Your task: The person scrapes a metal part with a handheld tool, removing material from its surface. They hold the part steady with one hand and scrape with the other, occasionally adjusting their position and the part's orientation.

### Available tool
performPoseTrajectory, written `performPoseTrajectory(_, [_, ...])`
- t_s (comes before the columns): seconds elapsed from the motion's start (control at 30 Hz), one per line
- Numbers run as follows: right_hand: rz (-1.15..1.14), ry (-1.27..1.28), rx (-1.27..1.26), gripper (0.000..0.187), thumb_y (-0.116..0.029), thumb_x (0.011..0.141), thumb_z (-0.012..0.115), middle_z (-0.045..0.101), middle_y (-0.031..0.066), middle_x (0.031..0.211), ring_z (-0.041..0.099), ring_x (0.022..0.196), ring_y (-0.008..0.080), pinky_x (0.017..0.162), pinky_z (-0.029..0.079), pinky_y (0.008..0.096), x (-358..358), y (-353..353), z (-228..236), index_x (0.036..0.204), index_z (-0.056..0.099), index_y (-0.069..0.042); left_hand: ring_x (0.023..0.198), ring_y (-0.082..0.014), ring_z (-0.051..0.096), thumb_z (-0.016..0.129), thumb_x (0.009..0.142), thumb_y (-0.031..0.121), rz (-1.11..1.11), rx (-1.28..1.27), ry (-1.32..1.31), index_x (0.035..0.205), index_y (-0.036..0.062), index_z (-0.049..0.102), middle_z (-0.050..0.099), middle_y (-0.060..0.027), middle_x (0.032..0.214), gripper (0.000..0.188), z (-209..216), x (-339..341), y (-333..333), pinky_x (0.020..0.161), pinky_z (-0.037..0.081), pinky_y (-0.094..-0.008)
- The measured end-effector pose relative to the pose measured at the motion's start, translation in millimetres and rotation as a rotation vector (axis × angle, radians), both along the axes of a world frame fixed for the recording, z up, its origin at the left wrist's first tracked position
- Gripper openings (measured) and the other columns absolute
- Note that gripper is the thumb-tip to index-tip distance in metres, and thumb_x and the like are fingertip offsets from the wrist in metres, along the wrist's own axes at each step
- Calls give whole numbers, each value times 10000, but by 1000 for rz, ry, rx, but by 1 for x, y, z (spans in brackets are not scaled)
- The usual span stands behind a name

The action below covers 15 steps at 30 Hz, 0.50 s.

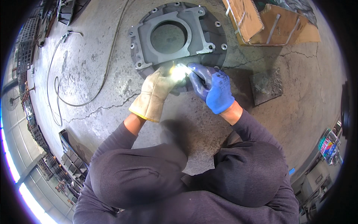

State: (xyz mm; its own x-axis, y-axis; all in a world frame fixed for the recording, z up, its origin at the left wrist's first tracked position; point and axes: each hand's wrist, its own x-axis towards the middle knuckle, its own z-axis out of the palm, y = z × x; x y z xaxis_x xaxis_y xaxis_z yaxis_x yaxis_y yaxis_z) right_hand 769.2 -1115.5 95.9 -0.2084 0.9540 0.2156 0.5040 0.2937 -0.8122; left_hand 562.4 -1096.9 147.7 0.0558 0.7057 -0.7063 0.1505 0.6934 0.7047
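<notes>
A large round dark grey metal casting [164,57] lies on the floor in front of me. It has a wide round opening, a raised machined face and several bolt holes along its rim. My left hand [151,93], in a beige work glove with yellow edging, is closed at the casting's near edge. Beside it my right hand [216,87], in a blue coated glove, has its thumb and fingers pinched together. Between the fingertips of both hands glows a bright white light [179,72]. Its glare hides what either hand grips.
An opened cardboard box [274,26] stands at the far right. A flat, rough dark plate [266,86] lies right of my right hand. On the left a hose [108,71] loops across the cracked concrete floor. My bent knees [246,171] are close below my hands.
</notes>
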Motion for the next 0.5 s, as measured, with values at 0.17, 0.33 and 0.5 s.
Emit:
performPoseTrajectory(0.17, [-12, 12, 4, 281, -65, 944, 803, 805, 161, 1061, 793, 899, 308, 781, 620, 383, 4, -1, -1, 1223, 775, -57, 847, -104, 713, 785, 986, 206, -8, 12, -16, 1332, 20, 715, 766, -32, 1016, 399, 2, 0, 1, 658, 576, -248])
performPoseTrajectory(0.33, [-58, 505, -300, 273, -65, 982, 779, 806, 121, 1100, 779, 898, 198, 783, 620, 328, -4, -7, -2, 1254, 770, -36, 855, -110, 720, 749, 1003, 158, -141, 34, -13, 1309, 12, 716, 768, -37, 1031, 341, 1, -2, 5, 645, 585, -259])
performPoseTrajectory(0.5, [-63, 524, -331, 262, -67, 1049, 696, 772, 72, 1140, 729, 926, 109, 755, 601, 265, 3, -6, 5, 1297, 754, -7, 867, -118, 732, 731, 1014, 128, -113, 19, 25, 1314, 22, 715, 768, -33, 1054, 319, -10, -7, 3, 646, 587, -264])
